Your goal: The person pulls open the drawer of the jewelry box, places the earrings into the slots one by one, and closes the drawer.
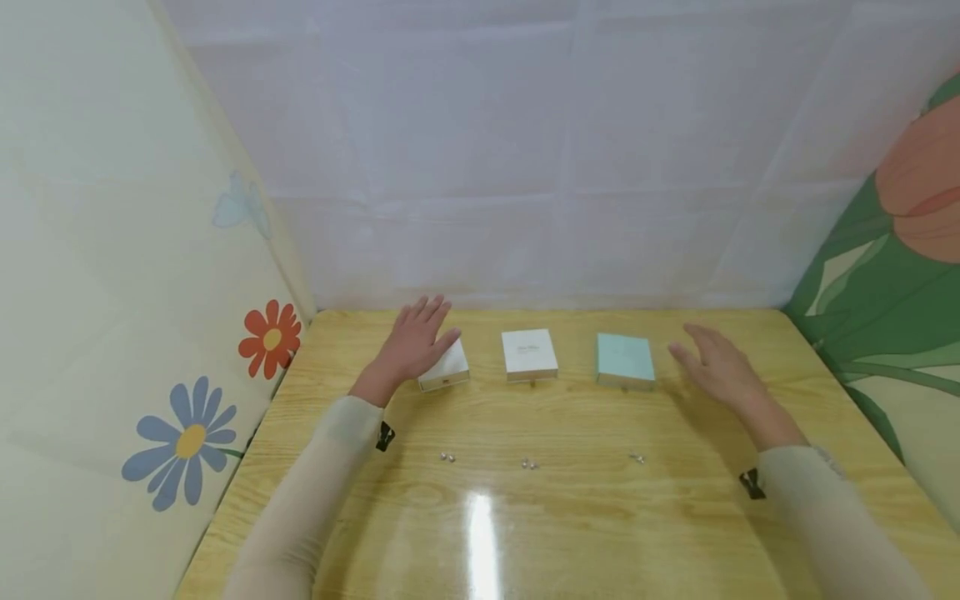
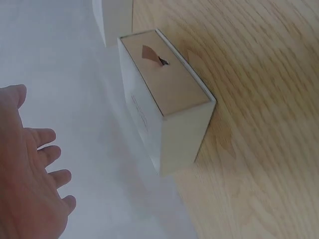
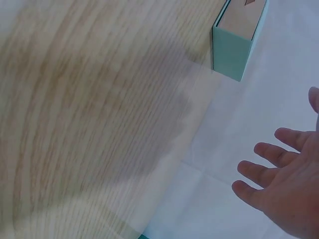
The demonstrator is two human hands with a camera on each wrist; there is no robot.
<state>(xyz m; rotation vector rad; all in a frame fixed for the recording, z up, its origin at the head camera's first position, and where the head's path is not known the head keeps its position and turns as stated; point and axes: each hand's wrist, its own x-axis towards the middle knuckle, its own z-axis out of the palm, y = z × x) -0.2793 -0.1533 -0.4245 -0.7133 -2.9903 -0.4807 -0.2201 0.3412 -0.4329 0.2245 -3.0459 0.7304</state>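
My left hand [image 1: 410,346] hovers with spread fingers over the leftmost white box [image 1: 447,367], partly covering it in the head view. In the left wrist view that box [image 2: 182,134] shows a tan drawer front with a small ribbon tab [image 2: 153,56]. A second white box [image 1: 529,354], with small print on its lid, lies in the middle. At the right lies a mint-green box [image 1: 626,360]. My right hand [image 1: 716,367] is held just right of it, fingers extended, touching nothing. The green box [image 3: 232,55] appears at the top of the right wrist view.
Small silvery pieces lie in front of the boxes: one group [image 1: 447,457] at left, another [image 1: 530,464] in the middle, a third [image 1: 637,458] at right. They are too small to identify. The wooden table [image 1: 562,533] meets a white cloth backdrop [image 1: 465,167] behind.
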